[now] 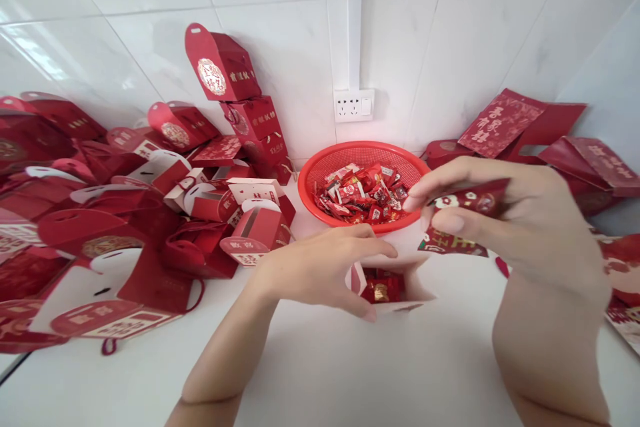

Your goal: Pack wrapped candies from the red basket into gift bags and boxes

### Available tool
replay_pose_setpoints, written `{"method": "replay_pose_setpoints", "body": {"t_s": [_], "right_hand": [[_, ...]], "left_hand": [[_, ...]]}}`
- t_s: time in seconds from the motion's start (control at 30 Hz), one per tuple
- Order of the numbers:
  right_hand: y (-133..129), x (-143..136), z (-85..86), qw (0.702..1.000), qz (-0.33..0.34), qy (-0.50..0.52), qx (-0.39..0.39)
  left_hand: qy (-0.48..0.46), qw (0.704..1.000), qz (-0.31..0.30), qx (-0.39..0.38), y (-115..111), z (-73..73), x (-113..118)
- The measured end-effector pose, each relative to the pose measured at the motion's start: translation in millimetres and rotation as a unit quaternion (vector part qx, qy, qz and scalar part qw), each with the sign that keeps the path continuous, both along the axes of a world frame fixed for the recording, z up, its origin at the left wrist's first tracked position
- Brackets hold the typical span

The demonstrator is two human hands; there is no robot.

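An open paper gift box (423, 287), pale inside, stands on the white table with red-wrapped candies (381, 288) in it. My left hand (320, 267) curves around its left end, the thumb at the near side and the fingers over the far side. Above and to the right of the box, my right hand (530, 227) pinches a dark red candy packet (460, 230) with flower print and gold-green lettering between thumb and fingers. Part of the packet is hidden behind the thumb. Beyond both hands, a red plastic basket (313, 177) holds many small red-wrapped candies (363, 190).
Red gift boxes (115, 227) crowd the left side of the table, some stacked (255, 120) against the tiled wall. More red boxes (510, 123) lie at the back right. Flat red printed pieces (623, 267) lie at the right edge. A wall socket (354, 105) sits above the basket.
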State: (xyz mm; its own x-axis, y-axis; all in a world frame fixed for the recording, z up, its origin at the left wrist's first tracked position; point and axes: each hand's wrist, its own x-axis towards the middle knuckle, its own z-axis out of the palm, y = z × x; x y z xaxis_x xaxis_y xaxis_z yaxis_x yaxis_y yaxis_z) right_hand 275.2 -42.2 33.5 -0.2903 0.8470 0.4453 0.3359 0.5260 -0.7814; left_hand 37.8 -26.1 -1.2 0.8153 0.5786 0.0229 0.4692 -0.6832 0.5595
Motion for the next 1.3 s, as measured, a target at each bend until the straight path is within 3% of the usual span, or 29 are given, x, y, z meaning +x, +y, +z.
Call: {"method": "replay_pose_setpoints", "body": {"t_s": [0.1, 0.27, 0.43, 0.5, 0.6, 0.77, 0.83, 0.93, 1.07, 1.17, 1.3], "right_hand": [[9, -3, -4.2, 1.000, 0.003, 0.000, -0.026], [21, -9, -10.6, 0.999, 0.037, -0.002, 0.036], [28, -13, -16.7, 0.999, 0.038, 0.013, 0.004], [31, -16, -19.8, 0.998, 0.052, 0.041, -0.008], [33, -22, -23.6, 0.994, 0.067, 0.091, -0.012], [30, -27, -24.7, 0.995, 0.065, 0.079, -0.012], [29, -28, -25.4, 0.995, 0.074, 0.060, -0.013], [29, -28, -27.5, 0.996, 0.079, 0.048, -0.007], [30, -27, -27.7, 0.992, 0.099, 0.061, -0.057], [31, -25, -26.2, 0.980, 0.138, 0.089, -0.115], [33, -19, -24.6, 0.975, 0.154, 0.098, -0.123]], "left_hand": [[0.014, 0.999, -0.017, -0.033, 10, 0.5, 1], [-0.001, 0.999, 0.001, -0.049, 17, -2.7, 0], [-0.103, 0.993, -0.026, -0.058, 17, -2.3, 4], [-0.197, 0.979, 0.014, -0.056, 15, -3.5, 7], [-0.336, 0.935, 0.086, -0.076, 13, -7.7, 12], [-0.418, 0.890, 0.124, -0.132, 12, -10.8, 15], [-0.416, 0.892, 0.143, -0.103, 11, -10.1, 16], [-0.383, 0.906, 0.182, 0.005, 9, -9.8, 17], [-0.390, 0.880, 0.235, 0.136, 6, -10.3, 17], [-0.411, 0.873, 0.231, 0.126, 7, -9.1, 16], [-0.432, 0.868, 0.237, 0.062, 9, -6.3, 12]]}}
